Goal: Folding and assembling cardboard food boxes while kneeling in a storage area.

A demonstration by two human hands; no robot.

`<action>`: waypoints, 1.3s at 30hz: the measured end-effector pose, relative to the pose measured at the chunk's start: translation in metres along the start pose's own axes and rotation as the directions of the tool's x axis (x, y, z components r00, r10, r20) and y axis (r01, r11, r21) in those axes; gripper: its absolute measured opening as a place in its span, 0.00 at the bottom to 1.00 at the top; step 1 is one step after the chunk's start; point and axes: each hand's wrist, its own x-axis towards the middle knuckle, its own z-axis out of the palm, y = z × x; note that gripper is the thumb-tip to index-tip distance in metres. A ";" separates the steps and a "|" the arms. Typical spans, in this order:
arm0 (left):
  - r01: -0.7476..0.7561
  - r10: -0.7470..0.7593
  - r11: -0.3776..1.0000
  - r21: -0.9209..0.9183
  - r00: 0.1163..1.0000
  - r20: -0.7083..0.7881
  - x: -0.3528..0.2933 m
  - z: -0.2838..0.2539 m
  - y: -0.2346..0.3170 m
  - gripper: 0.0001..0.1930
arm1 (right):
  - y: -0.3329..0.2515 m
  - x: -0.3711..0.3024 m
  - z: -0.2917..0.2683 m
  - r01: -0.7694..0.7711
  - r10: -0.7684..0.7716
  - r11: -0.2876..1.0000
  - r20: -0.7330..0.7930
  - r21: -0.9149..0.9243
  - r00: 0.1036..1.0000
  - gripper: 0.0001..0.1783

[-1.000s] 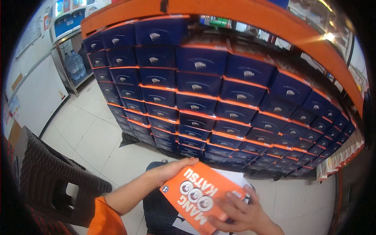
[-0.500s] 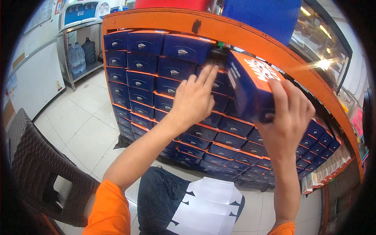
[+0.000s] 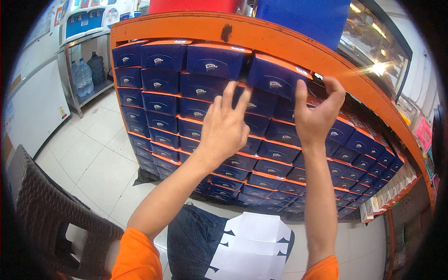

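A dark blue box (image 3: 274,77) with an orange top stands in the top row of the stacked boxes, under the orange counter edge. My right hand (image 3: 317,112) is at its right end, thumb against or close to the front corner and fingers spread apart, gripping nothing. My left hand (image 3: 224,126) is just below and left of that box. Two of its fingers stretch up to the narrow gap beside the neighbouring box (image 3: 217,60); whether they press on a box I cannot tell. A cut, creased sheet of white card (image 3: 252,245) lies on my lap.
An orange counter (image 3: 186,22) frames several rows of blue boxes. Red and blue containers (image 3: 301,21) stand on top, beside a lit glass case (image 3: 373,42). A brown woven-pattern chair (image 3: 51,210) is at left; water bottles (image 3: 83,79) sit on a metal stand beyond it.
My right hand has set the blue box into the opening in the top row and let go of it. My left hand has shifted slightly left and down.
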 end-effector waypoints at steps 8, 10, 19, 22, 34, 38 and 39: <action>-0.046 0.046 0.999 0.012 0.999 0.001 -0.003 -0.012 0.001 0.37 | 0.012 -0.006 0.006 -0.170 0.215 0.975 0.425 -0.141 0.879 0.32; -0.023 0.023 1.000 -0.014 1.000 0.017 -0.014 -0.009 0.009 0.36 | 0.008 -0.005 0.009 -0.172 0.242 0.967 0.460 -0.191 0.854 0.31; 0.723 0.126 0.507 -0.469 0.476 0.870 -0.281 0.025 0.230 0.39 | 0.009 -0.133 -0.191 -0.513 0.573 0.820 0.389 -0.256 0.722 0.14; 0.781 -0.018 0.550 -0.295 0.364 0.931 -0.347 0.034 0.286 0.52 | -0.003 -0.255 -0.287 -0.573 0.950 0.312 0.265 -0.758 0.167 0.15; 0.997 0.277 0.005 -0.081 0.077 0.958 -0.357 0.046 0.234 0.39 | -0.071 -0.351 -0.390 -0.893 0.756 -0.351 0.478 -0.281 -0.447 0.13; 0.981 0.351 0.039 0.189 -0.191 0.917 -0.342 0.040 0.215 0.15 | -0.084 -0.350 -0.392 -0.895 0.798 -0.308 0.425 -0.322 -0.427 0.12; 0.974 0.240 0.020 0.224 -0.222 0.945 -0.335 0.034 0.214 0.10 | -0.092 -0.345 -0.394 -0.892 0.929 -0.086 0.287 -0.444 -0.232 0.12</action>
